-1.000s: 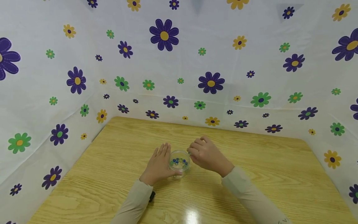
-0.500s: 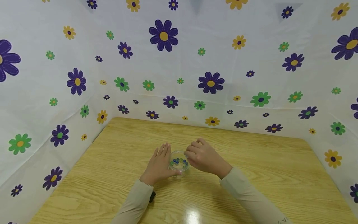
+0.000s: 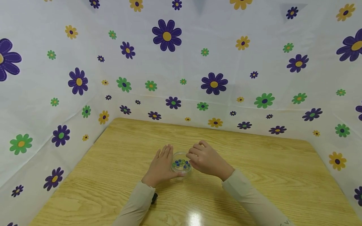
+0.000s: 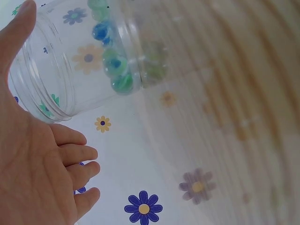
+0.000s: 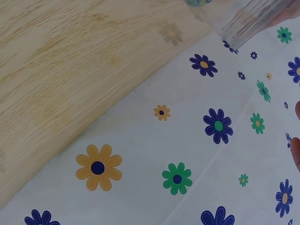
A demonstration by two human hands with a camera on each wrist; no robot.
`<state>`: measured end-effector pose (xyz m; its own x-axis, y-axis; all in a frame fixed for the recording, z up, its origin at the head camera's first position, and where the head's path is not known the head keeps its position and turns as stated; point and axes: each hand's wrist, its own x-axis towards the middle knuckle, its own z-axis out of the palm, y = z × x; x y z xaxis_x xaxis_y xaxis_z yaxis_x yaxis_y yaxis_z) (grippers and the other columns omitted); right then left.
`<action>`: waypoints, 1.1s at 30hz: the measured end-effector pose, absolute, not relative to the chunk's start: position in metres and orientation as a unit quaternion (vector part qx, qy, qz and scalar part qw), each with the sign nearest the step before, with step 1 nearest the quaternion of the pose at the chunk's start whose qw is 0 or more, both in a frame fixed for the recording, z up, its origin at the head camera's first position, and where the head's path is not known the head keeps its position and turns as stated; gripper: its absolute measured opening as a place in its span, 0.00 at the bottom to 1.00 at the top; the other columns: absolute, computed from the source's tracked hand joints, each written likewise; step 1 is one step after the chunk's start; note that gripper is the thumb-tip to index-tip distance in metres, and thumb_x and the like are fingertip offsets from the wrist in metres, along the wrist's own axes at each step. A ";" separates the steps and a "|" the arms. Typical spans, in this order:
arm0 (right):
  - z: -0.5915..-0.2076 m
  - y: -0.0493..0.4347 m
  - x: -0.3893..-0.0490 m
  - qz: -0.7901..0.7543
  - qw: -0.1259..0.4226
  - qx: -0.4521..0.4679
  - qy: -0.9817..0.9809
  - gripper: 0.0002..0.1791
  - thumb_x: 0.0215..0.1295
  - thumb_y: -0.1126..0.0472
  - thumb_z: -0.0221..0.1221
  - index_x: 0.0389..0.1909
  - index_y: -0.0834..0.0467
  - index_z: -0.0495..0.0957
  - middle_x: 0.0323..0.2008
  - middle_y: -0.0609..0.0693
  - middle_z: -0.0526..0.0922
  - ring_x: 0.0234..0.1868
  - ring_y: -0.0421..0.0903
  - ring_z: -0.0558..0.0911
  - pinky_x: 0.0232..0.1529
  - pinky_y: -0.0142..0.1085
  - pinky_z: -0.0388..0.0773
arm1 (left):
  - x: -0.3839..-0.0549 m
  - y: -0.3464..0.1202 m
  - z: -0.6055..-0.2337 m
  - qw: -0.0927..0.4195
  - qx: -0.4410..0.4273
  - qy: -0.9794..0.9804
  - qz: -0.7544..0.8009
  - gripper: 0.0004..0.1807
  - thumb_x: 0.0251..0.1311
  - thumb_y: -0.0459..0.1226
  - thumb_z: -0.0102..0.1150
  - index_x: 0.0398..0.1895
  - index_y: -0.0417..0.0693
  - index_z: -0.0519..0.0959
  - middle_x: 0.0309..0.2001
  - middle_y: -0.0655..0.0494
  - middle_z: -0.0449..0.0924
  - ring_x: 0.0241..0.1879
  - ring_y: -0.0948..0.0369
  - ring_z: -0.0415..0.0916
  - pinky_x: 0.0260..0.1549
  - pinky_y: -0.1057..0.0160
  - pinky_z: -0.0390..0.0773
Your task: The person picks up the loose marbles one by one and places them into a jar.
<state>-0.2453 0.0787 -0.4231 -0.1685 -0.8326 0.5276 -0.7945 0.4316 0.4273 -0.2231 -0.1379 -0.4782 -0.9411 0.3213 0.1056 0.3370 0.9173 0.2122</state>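
Note:
A clear jar (image 3: 181, 171) stands on the table with several blue, green and yellow glass marbles (image 4: 115, 65) at its bottom. My left hand (image 3: 160, 167) rests against the jar's left side, fingers straight and pointing away, with the thumb along the near side by the rim. My right hand (image 3: 205, 159) hovers at the right of the jar's mouth, fingers bent loosely downward; no marble shows at its fingertips. The right wrist view catches only two fingertips (image 5: 296, 151) at its edge, apart from each other, and part of the jar (image 5: 255, 21).
A wooden table (image 3: 254, 157) lies beneath the hands. White cloth (image 3: 186, 66) printed with flowers rises behind it and along both sides. A small black object (image 3: 154, 198) shows by the left sleeve.
My right hand came left to the jar's rim with a marble at its fingertips and let it drop inside. The marbles in the jar have shifted. The left hand stayed in place.

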 end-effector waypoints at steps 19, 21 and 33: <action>-0.422 0.083 -0.244 -0.019 0.362 0.522 -0.772 0.11 0.49 0.55 0.70 0.34 0.52 0.83 0.32 0.43 0.85 0.36 0.41 0.81 0.44 0.38 0.77 | -0.223 -0.138 -0.477 0.033 -0.168 -0.978 -0.122 0.64 0.44 0.70 0.56 0.72 0.34 0.47 0.74 0.38 0.46 0.74 0.45 0.43 0.71 0.46 0.47; -0.423 0.084 -0.245 -0.017 0.360 0.519 -0.775 0.11 0.48 0.55 0.70 0.34 0.52 0.83 0.32 0.43 0.85 0.36 0.41 0.81 0.44 0.38 0.77 | -0.223 -0.138 -0.477 0.033 -0.168 -0.978 -0.121 0.65 0.44 0.70 0.56 0.72 0.34 0.47 0.74 0.39 0.45 0.74 0.46 0.42 0.72 0.46 0.47; -0.421 0.093 -0.247 0.007 0.337 0.495 -0.801 0.11 0.49 0.56 0.69 0.34 0.53 0.83 0.33 0.45 0.84 0.37 0.43 0.81 0.44 0.40 0.77 | -0.223 -0.138 -0.476 0.033 -0.169 -0.977 -0.127 0.65 0.43 0.70 0.57 0.72 0.33 0.47 0.74 0.38 0.45 0.74 0.46 0.43 0.71 0.45 0.47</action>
<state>-0.2465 0.0930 -0.4206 -0.2831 -0.7883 0.5463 -0.7979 0.5096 0.3219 -0.2230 -0.1378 -0.4763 -0.9408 0.3218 0.1067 0.3384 0.9104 0.2381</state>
